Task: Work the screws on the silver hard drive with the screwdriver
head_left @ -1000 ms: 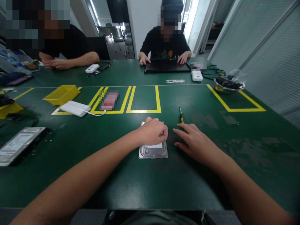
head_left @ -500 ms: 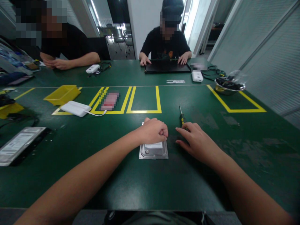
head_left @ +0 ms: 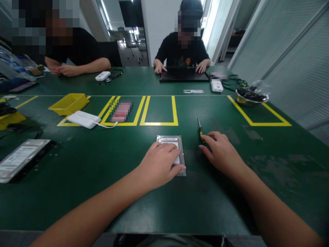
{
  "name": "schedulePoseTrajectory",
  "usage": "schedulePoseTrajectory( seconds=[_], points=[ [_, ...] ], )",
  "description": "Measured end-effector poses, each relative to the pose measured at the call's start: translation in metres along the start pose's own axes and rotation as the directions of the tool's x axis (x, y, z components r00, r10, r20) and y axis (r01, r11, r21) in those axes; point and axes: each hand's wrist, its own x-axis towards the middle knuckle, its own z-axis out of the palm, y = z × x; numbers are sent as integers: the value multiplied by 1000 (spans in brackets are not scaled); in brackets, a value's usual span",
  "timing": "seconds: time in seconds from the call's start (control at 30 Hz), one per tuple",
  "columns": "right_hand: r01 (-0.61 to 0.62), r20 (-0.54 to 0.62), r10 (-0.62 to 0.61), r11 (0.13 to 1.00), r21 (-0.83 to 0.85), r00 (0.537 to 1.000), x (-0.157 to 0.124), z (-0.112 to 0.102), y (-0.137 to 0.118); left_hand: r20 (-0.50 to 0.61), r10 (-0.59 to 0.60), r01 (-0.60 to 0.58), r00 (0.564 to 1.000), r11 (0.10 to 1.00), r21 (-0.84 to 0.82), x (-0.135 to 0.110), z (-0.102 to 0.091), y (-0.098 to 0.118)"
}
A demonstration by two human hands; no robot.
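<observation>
A silver hard drive [head_left: 183, 161] with a white label lies flat on the green table. My left hand [head_left: 161, 163] rests over it, fingers spread across the label and thumb at its near right side, covering much of the drive. To the right lies a screwdriver [head_left: 200, 131] with a yellow and black handle, its metal tip pointing away from me. My right hand [head_left: 222, 149] is beside the handle's near end, thumb and fingers apart. Its fingertips overlap that handle end; whether they press on it I cannot tell.
At left lies a larger silver drive [head_left: 24, 157]. Beyond are a yellow bin [head_left: 69, 104], a white power bank [head_left: 83, 119] cabled to a phone [head_left: 121, 112], and a metal bowl [head_left: 252, 97] of dark items. Across the table, a person's hands touch a black laptop [head_left: 183, 74]; another person sits left.
My left hand has uncurled from a closed shape and come nearer to me, spreading over the drive. My right hand has shifted slightly right, with the screwdriver still lying in place.
</observation>
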Motion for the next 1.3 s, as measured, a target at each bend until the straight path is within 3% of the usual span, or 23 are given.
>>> schedulePoseTrajectory(
  seconds=[0.5,0.67,0.8,0.9,1.03,1.3],
  points=[
    [-10,8,9,999,45,1000,20,17,12,-83,0,-3,997,999,-40,-17,16,-2],
    [-78,-73,89,986,146,993,24,14,16,-85,-12,9,996,999,-40,-17,19,-4],
    [-130,-188,176,963,236,966,24,0,16,-89,-6,3,996,999,-39,-17,20,-4],
    [-167,-280,315,878,448,907,20,-16,10,-91,-4,0,996,999,-42,-18,21,-3],
    [-122,-270,449,671,731,852,13,-32,2,-96,0,-3,995,999,-37,-18,23,-3],
    [-12,-210,452,439,898,867,2,-38,-5,-89,22,-22,996,1000,-6,-18,27,-1]
  ],
)
